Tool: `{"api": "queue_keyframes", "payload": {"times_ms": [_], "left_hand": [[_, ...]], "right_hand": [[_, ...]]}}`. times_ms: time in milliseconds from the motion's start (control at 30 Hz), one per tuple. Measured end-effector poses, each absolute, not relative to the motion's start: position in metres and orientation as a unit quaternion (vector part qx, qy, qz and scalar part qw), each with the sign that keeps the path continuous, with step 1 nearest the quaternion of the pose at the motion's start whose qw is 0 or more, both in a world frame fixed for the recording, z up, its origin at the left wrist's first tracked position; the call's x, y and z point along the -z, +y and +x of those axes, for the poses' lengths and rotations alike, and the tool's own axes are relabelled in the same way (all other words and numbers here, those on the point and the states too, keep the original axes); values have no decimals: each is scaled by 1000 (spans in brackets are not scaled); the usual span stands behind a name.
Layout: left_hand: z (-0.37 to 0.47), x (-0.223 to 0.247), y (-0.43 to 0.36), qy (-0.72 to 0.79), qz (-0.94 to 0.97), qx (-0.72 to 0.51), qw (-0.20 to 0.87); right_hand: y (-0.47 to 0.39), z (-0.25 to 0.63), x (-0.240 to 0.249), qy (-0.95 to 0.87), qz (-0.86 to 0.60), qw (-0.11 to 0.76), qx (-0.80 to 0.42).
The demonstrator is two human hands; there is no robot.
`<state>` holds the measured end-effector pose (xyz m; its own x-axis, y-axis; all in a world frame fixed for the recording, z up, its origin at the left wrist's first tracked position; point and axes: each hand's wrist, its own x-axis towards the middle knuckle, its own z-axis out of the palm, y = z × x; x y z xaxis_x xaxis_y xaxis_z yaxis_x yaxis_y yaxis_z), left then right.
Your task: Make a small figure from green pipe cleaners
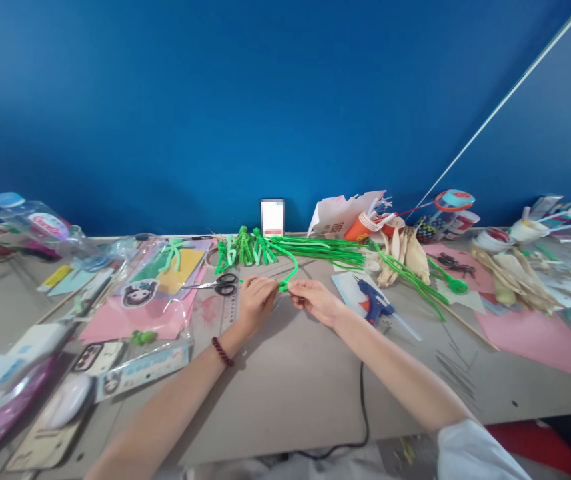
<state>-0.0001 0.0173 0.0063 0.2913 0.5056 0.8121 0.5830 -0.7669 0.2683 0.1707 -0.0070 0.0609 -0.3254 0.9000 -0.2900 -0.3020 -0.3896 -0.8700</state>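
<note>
A bright green pipe cleaner (pixel 294 267) is held between my two hands above the middle of the table, one end curving up and back. My left hand (pixel 259 297), with a beaded bracelet at the wrist, pinches it from the left. From the right, my right hand (pixel 311 297) grips it with closed fingertips. Where the fingers meet, the green piece looks bent or twisted; the detail is too small to tell. Behind the hands lie several twisted green pieces (pixel 244 248) and a bundle of straight green pipe cleaners (pixel 323 249).
Black-handled scissors (pixel 225 285) lie left of my hands, near a plastic bag of coloured sheets (pixel 135 320). A blue glue gun (pixel 375 300) is on the right, its cable running to the front edge. A phone (pixel 273 217) stands against the blue wall.
</note>
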Motion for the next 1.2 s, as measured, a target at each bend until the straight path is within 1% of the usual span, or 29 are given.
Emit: {"api": "queue_keyframes", "payload": {"times_ms": [233,400,600,800,933,1033,1133,1200], "left_hand": [[1,-13,16,-330,-795,508,29],[1,-15,15,-353,-796,491,26],[-1,-8,17,-353,-804,477,35],[0,-7,17,-353,-805,476,41],[2,-9,16,-344,-804,483,35],[1,-11,15,-353,-799,487,10],[1,-10,15,-359,-787,501,-15],[3,-8,15,-353,-776,522,-23]], "right_hand": [[-7,167,-60,-319,-406,444,-733],[-10,165,-61,-285,-404,448,-744],[-10,165,-60,-257,-407,423,-768],[-9,168,-58,-298,-399,398,-771],[-10,168,-57,-355,-409,399,-740],[-10,166,-57,-396,-423,421,-697],[-12,163,-57,-446,-435,461,-632],[-13,161,-57,-501,-446,489,-558]]}}
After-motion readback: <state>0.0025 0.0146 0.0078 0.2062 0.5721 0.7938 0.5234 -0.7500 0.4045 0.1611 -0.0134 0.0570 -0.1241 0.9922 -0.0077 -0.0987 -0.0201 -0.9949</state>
